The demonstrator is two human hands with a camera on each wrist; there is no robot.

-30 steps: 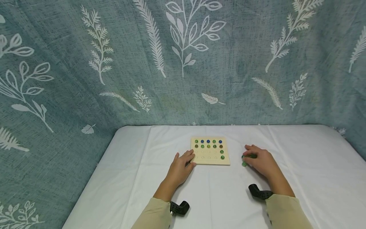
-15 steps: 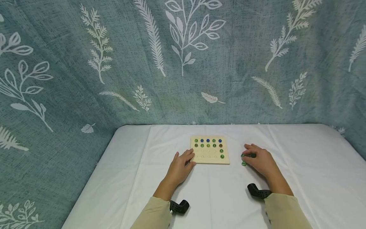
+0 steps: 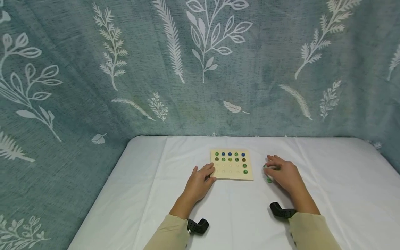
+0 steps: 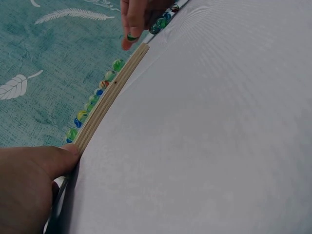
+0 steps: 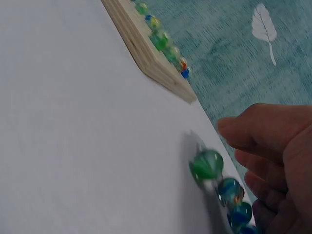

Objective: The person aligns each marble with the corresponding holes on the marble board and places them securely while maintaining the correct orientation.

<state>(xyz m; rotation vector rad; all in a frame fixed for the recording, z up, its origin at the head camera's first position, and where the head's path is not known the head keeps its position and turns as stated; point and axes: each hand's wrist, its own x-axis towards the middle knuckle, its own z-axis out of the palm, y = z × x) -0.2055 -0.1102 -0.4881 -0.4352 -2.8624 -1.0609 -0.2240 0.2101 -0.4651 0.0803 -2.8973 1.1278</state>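
With our right hand we pinch a green glass marble between thumb and fingertips, loose marbles lying on the white cloth just beneath. Left of that pinch, our left hand, thumb and fingers apart, touches the wooden marble board, seated marbles beyond its fingertips.
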